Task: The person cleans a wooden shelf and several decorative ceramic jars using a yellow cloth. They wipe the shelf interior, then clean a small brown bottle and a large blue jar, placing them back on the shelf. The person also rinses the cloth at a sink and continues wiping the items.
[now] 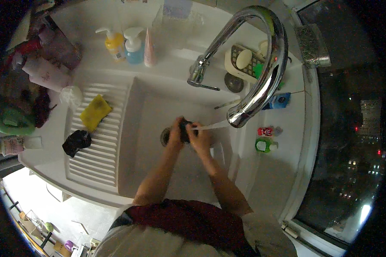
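Over the white sink basin (154, 109), a small dark cloth (184, 131) is bunched between my two hands. My left hand (175, 132) closes on its left side, and my right hand (197, 139) grips it from the right. Whether it is a sock or a rag I cannot make out. A thin stream of water runs from the curved chrome faucet (257, 100) onto my right hand and the cloth. Just left of my left hand, the round drain (165, 136) shows in the basin floor.
Left of the basin, a yellow sponge (95, 112) and a crumpled black cloth (76, 143) lie on the ribbed washboard (103, 160). Pump bottles (134, 47) stand behind. A soap basket (240, 64) sits by the faucet; a green bottle (265, 145) lies on the right ledge.
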The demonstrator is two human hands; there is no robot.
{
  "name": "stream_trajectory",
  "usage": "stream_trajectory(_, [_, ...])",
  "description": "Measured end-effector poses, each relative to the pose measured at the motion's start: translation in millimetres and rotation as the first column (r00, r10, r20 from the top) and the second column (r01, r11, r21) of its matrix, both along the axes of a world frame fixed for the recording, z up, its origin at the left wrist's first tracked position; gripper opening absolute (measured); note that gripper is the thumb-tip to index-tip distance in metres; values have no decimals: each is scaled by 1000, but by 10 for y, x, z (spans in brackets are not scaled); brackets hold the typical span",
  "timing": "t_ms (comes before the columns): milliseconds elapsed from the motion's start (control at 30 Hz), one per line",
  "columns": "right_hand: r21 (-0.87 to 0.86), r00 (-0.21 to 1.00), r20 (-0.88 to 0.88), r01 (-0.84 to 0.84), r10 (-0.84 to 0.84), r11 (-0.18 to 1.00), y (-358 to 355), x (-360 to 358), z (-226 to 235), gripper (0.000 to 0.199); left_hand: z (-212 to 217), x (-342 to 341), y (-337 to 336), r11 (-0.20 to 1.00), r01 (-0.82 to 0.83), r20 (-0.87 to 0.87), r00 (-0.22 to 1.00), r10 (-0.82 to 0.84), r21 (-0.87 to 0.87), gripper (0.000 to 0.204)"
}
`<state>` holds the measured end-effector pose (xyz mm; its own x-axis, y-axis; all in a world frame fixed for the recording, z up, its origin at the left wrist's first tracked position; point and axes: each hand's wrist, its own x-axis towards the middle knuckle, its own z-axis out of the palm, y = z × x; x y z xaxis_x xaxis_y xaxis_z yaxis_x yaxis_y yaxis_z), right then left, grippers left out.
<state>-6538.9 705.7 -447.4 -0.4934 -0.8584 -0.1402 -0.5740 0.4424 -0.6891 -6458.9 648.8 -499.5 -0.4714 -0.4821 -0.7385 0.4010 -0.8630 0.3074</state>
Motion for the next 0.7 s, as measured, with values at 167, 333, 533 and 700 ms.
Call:
stream_trajectory(167, [4, 991, -111, -78, 78, 997, 25, 349, 137, 30, -159, -24, 117, 972, 117, 15, 993, -116, -202, 41])
stream_trajectory(333, [203, 998, -56, 39, -28, 978, 135, -443, -829, 32, 16, 20, 129, 965, 252, -42, 966, -256, -76, 51])
stream_trajectory(533, [210, 710, 691, -18, -135, 978, 237, -595, 4, 47, -767, 556, -240, 511, 665, 690, 702, -177, -545, 35])
stream_trajectory(700, [406, 666, 686, -16, -293, 914, 339, -631, 8, 53, -48, 473, -413, 552, 429, 496, 868, -31, -715, 25])
